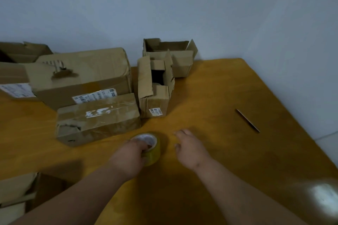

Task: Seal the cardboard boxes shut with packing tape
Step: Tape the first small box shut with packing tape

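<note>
1. The left hand (130, 155) is gripping the tape (152, 153), fingers curling into its core.
2. The right hand (190, 149) is hovering just right of it, fingers relaxed, holding nothing.

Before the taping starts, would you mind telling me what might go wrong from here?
The left hand grips the tape roll through its core; the right hand is free, so finding the tape end may be fiddly. The nearest open box has torn, bent flaps that may not close flat.

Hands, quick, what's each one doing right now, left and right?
Left hand: grips the roll of packing tape, fingers in its core.
Right hand: open, holds nothing, beside the roll.
</note>
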Demonstrator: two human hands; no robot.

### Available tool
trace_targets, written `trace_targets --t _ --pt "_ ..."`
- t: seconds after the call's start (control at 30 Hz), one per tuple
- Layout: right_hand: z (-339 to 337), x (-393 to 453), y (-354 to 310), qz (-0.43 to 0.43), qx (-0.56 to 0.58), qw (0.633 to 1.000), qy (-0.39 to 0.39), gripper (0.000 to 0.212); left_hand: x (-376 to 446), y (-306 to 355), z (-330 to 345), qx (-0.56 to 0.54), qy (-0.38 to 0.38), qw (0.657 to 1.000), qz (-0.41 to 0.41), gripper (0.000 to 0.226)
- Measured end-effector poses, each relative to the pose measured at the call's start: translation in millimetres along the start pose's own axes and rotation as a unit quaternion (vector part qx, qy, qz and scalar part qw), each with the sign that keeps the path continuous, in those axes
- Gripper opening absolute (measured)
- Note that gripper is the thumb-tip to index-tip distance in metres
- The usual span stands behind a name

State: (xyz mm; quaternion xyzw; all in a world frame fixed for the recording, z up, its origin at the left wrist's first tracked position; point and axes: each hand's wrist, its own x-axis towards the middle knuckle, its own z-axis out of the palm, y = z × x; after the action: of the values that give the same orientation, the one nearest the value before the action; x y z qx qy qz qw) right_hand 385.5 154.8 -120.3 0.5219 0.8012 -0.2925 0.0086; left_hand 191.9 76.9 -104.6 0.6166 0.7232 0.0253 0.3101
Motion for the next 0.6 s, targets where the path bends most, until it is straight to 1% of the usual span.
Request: trace_targets --t 0.17,0.3,0.37,0.47,0.53,0.6 --pt "-27.1 -0.4 58.8 0.097 -0.050 0.994 0.000 0.047 25.3 49.0 9.6 -0.025 0.007 0.999 0.022 0.019" --pt "-58.4 7.2 122.5 0.161 -0.069 0.984 0.022 0.047 56.0 97.4 20.3 -0.062 0.009 0.998 0.014 0.027" --pt "-72.3 16.5 155.6 0.192 -0.072 0.978 0.032 0.052 72.1 120.4 26.1 -0.073 0.009 0.997 0.005 0.030" --pt "-88.5 33.5 195.9 0.234 -0.074 0.968 0.045 0.067 92.4 146.3 33.1 -0.077 0.010 0.997 -0.013 0.034" --pt "-94.5 43.7 216.6 0.262 -0.083 0.961 0.036 0.069 101.8 157.6 37.1 -0.072 0.019 0.997 -0.022 0.037" --pt "-96.6 50.5 230.0 0.278 -0.099 0.955 0.031 0.066 106.6 163.6 40.6 -0.066 0.029 0.997 -0.031 0.037"
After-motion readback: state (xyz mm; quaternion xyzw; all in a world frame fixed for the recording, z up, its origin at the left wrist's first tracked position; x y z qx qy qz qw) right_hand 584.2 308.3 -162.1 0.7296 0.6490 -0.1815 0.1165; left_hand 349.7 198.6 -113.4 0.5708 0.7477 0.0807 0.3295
